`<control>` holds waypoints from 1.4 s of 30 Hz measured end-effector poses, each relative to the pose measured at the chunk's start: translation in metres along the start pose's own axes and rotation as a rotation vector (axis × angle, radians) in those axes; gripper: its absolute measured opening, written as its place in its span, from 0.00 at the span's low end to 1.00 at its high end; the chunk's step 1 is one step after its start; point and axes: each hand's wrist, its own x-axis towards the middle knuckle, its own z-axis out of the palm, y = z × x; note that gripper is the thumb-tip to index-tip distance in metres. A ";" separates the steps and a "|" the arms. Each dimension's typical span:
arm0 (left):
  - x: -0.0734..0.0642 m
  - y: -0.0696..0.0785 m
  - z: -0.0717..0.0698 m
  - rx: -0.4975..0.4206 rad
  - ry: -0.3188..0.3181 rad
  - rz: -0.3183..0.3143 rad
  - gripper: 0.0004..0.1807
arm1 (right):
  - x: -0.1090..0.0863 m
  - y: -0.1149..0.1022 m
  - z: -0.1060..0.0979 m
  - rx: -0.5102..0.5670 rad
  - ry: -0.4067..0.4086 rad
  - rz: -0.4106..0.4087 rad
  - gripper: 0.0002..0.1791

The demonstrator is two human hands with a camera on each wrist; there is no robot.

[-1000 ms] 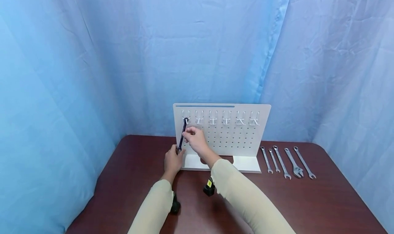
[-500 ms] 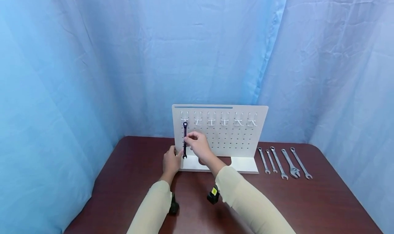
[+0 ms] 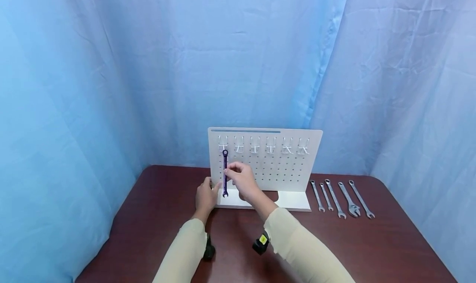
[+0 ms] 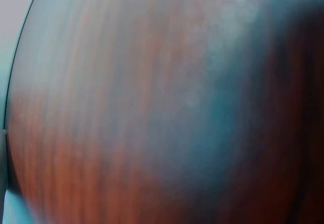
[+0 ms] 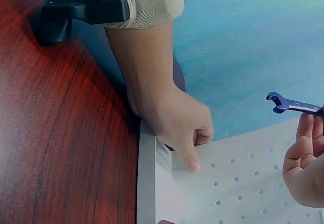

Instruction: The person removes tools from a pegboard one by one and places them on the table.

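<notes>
My right hand (image 3: 243,180) pinches a purple combination wrench (image 3: 224,162) near its middle. The wrench hangs upright before the left part of the white pegboard (image 3: 282,167), ring end up, a little below the leftmost white hook (image 3: 223,146). In the right wrist view the open end of the wrench (image 5: 298,107) shows clear of the board. My left hand (image 3: 206,197) grips the pegboard's lower left edge. Its thumb lies on the front face, seen in the right wrist view beside the board's holes; its other fingers are mostly hidden behind. The left wrist view gives mainly blurred tabletop.
Several silver wrenches (image 3: 334,198) lie in a row right of the pegboard, with an adjustable wrench (image 3: 349,200) among them. Several more white hooks (image 3: 270,146) line the board's upper part. Blue curtains (image 3: 238,68) surround the dark red table (image 3: 167,217).
My right hand has drawn the wrench off the leftmost hook and down toward me, turning it from slanted to upright. My left hand stays at the board's edge. The view has shifted slightly.
</notes>
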 end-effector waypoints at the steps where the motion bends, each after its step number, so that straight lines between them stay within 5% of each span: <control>1: 0.000 0.001 0.001 0.001 0.000 0.001 0.24 | -0.002 -0.001 -0.003 -0.007 0.000 -0.008 0.06; 9: 0.000 0.006 0.007 -0.040 -0.002 -0.016 0.26 | -0.019 -0.008 -0.046 -0.030 0.040 -0.043 0.05; 20: 0.001 0.005 0.003 -0.023 0.011 -0.030 0.25 | -0.040 0.008 -0.141 -0.117 0.085 0.006 0.04; 31: 0.001 0.000 -0.001 -0.043 0.007 -0.031 0.26 | -0.067 0.054 -0.258 -0.070 -0.045 0.295 0.11; 42: 0.000 -0.001 0.001 -0.044 0.015 -0.019 0.25 | -0.089 0.084 -0.366 -0.235 0.047 0.380 0.29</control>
